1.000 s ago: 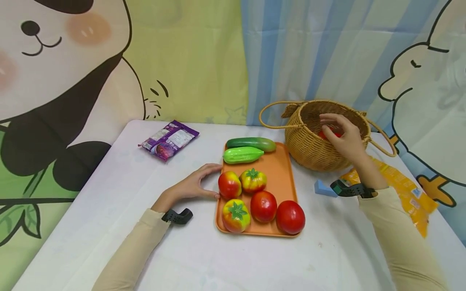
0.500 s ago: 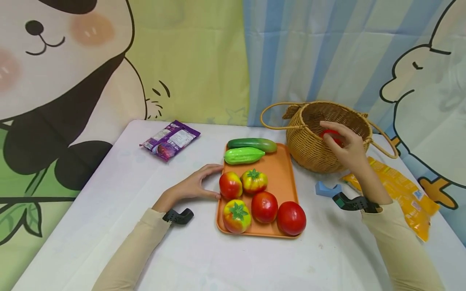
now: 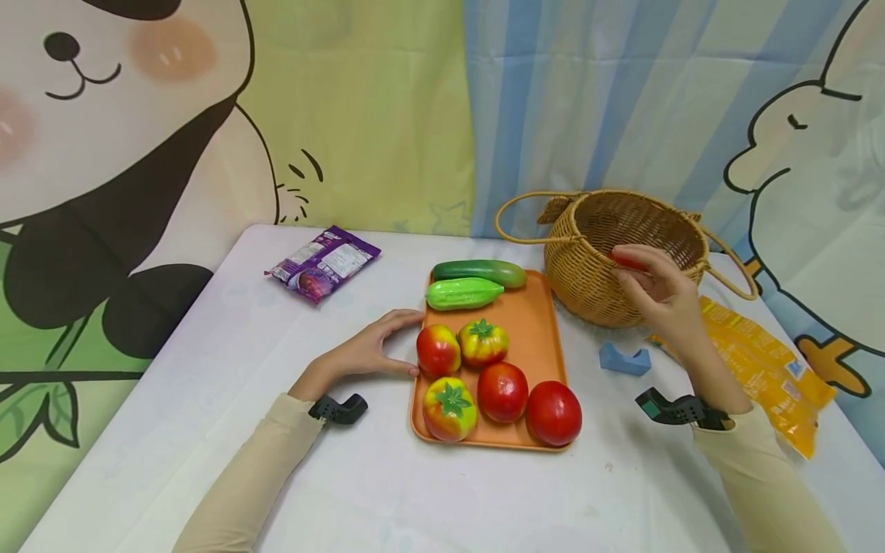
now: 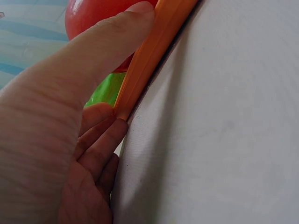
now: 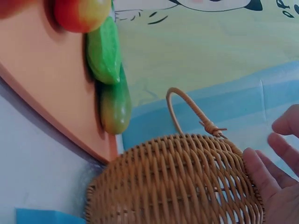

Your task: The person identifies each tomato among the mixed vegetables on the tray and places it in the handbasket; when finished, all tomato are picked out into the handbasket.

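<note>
My left hand point(image 3: 362, 349) rests at the left edge of an orange tray point(image 3: 528, 330), thumb and fingers spread along it. In the left wrist view, the thumb point(image 4: 110, 39) overlaps the rim beside a red fruit point(image 4: 91, 16). The tray bears a cucumber point(image 3: 479, 273), a light green vegetable point(image 3: 463, 293), two red tomatoes point(image 3: 502, 392) and several red-yellow ones point(image 3: 449, 409). My right hand point(image 3: 667, 296) is at the near rim of a wicker basket point(image 3: 588, 276), fingers loosely bent. A red thing point(image 3: 628, 262) shows past its fingers, partly hidden; the right wrist view shows nothing in the grasp.
A purple snack packet point(image 3: 325, 265) lies at the back left of the white table. A small blue block point(image 3: 625, 359) sits in front of the basket, and an orange packet point(image 3: 760, 376) lies to the right, partly behind the right arm. Looped handles stick out from the basket.
My right hand has drawn back from over the basket's opening toward its near rim, down and slightly right. The blue block is now fully in sight. The left hand stays at the tray.
</note>
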Demonstrator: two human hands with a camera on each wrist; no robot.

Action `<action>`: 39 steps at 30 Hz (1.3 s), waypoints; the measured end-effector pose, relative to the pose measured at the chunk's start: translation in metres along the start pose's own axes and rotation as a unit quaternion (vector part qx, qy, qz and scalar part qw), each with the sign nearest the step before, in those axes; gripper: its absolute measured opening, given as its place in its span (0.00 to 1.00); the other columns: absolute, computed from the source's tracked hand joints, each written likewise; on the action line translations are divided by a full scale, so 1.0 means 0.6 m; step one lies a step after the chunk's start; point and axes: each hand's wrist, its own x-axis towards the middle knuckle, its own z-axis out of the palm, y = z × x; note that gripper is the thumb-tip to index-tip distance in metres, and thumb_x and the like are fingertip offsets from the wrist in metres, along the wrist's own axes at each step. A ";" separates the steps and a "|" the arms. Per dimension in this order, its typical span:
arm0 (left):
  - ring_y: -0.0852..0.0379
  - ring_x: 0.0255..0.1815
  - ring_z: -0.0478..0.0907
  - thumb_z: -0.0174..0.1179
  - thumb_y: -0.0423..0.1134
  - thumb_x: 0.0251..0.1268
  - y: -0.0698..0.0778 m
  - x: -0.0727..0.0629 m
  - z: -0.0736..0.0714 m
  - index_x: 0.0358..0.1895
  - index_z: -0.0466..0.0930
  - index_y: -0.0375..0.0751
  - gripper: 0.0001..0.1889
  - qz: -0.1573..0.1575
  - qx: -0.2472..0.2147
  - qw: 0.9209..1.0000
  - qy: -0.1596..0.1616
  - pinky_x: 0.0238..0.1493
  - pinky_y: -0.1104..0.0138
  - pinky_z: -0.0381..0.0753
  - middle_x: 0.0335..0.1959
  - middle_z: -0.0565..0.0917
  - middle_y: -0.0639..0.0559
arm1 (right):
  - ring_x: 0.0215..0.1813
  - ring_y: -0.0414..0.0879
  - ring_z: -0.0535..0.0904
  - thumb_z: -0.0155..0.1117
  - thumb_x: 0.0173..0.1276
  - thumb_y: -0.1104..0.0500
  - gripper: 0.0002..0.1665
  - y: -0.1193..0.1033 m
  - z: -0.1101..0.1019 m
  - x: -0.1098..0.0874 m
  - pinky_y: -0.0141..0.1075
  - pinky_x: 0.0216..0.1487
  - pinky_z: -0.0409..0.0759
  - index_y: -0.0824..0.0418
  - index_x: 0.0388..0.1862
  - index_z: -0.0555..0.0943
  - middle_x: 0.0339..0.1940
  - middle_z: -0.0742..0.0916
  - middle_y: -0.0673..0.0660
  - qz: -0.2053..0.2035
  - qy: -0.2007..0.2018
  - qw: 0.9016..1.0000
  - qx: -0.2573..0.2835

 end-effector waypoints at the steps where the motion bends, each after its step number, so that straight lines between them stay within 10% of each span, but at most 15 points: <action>1: 0.46 0.76 0.54 0.77 0.44 0.48 0.000 0.000 0.000 0.74 0.62 0.46 0.47 -0.001 -0.001 1.000 0.001 0.75 0.47 0.50 0.74 0.61 0.47 | 0.56 0.48 0.77 0.55 0.65 0.80 0.20 0.001 0.001 -0.003 0.26 0.56 0.78 0.81 0.57 0.73 0.57 0.80 0.59 0.002 0.001 1.000 0.010; 12: 0.47 0.76 0.55 0.77 0.47 0.47 0.003 0.000 -0.002 0.74 0.62 0.47 0.48 -0.001 0.006 1.000 -0.002 0.75 0.47 0.51 0.74 0.61 0.48 | 0.52 0.47 0.81 0.53 0.64 0.82 0.12 0.011 0.010 -0.038 0.27 0.53 0.80 0.84 0.46 0.78 0.49 0.85 0.61 -0.032 -0.007 0.999 0.040; 24: 0.46 0.76 0.55 0.77 0.45 0.47 0.005 0.001 0.000 0.74 0.63 0.48 0.47 -0.002 0.001 1.000 -0.001 0.75 0.46 0.51 0.74 0.62 0.48 | 0.49 0.48 0.81 0.47 0.56 0.90 0.19 0.026 0.024 -0.070 0.30 0.50 0.82 0.83 0.43 0.79 0.47 0.85 0.65 -0.040 -0.115 0.989 0.090; 39: 0.47 0.76 0.55 0.77 0.48 0.47 0.003 0.000 0.000 0.74 0.63 0.48 0.48 -0.005 0.003 1.000 -0.001 0.75 0.47 0.52 0.74 0.62 0.49 | 0.48 0.46 0.84 0.56 0.65 0.79 0.17 0.041 0.043 -0.092 0.30 0.50 0.83 0.75 0.53 0.77 0.46 0.86 0.65 0.087 -0.260 0.961 0.044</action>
